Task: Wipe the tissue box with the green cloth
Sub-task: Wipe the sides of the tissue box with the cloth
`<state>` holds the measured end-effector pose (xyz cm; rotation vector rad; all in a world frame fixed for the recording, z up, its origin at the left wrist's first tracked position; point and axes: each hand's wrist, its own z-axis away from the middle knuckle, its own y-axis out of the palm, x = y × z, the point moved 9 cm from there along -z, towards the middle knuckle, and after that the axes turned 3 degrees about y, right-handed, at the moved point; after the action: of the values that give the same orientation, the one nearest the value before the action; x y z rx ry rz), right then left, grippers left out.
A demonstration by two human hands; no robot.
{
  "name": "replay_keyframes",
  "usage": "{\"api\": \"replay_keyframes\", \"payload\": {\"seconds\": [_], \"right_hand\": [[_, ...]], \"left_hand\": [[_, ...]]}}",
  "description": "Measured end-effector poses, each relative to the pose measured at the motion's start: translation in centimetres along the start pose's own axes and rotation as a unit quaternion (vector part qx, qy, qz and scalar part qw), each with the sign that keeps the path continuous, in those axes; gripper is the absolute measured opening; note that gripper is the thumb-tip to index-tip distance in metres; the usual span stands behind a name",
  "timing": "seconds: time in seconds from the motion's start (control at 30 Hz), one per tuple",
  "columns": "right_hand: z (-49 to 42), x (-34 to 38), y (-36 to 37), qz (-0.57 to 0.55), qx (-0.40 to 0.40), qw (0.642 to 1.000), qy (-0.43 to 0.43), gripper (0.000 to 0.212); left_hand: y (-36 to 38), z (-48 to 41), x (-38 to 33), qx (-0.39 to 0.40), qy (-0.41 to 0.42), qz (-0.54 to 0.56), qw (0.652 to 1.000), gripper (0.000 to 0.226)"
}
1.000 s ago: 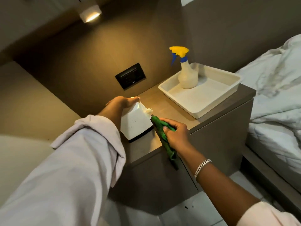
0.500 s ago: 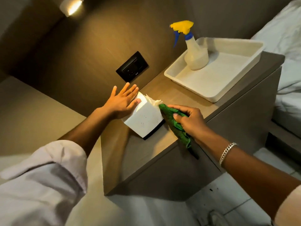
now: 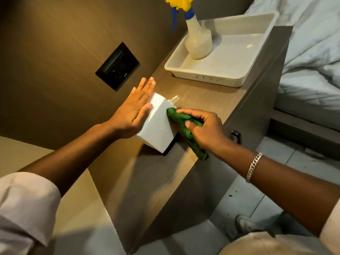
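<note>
A white tissue box (image 3: 157, 126) stands on the wooden bedside cabinet (image 3: 202, 100), with a tissue poking out of its top. My left hand (image 3: 135, 111) lies flat against the box's left side, fingers straight and together. My right hand (image 3: 206, 129) is closed around a bunched green cloth (image 3: 184, 129). The cloth presses on the box's right side near the top, and its tail hangs down toward the cabinet's front edge.
A white tray (image 3: 207, 76) at the back of the cabinet holds a spray bottle (image 3: 197, 41) with a yellow and blue head. A black wall socket (image 3: 117, 66) sits left of the box. The bed (image 3: 312, 61) is on the right, tiled floor below.
My left hand went from cupping the box's far side to lying flat against its left side. The cloth in my right hand stays pressed on the box's right side. The view tilted down.
</note>
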<state>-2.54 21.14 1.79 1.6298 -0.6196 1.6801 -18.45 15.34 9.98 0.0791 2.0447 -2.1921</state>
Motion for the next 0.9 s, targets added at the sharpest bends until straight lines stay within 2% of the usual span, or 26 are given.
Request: {"api": "replay_keyframes", "payload": {"seconds": [0.13,0.3,0.5,0.67,0.9], "right_hand": [[2.1,-0.8,1.7,0.001,0.013,1.0,-0.002,0.037],[0.7,0.4,0.1,-0.021,-0.059,0.998,-0.002,0.038],[3.0,0.0,3.0,-0.012,0.002,1.0,-0.021,0.038],[-0.3,2.5,-0.8,-0.031,-0.086,0.995,-0.042,0.04],[2.1,0.8,2.4,-0.014,-0.088,0.995,-0.05,0.038]], "left_hand": [[0.0,0.0,0.2,-0.005,0.003,0.009,1.0,0.067],[0.0,0.0,0.0,-0.01,0.003,0.01,1.0,0.068],[-0.3,0.1,-0.4,-0.007,0.001,-0.002,1.0,0.069],[-0.3,0.1,-0.4,-0.004,-0.011,0.001,1.0,0.072],[-0.5,0.1,-0.4,-0.002,-0.016,0.0,1.0,0.066]]}}
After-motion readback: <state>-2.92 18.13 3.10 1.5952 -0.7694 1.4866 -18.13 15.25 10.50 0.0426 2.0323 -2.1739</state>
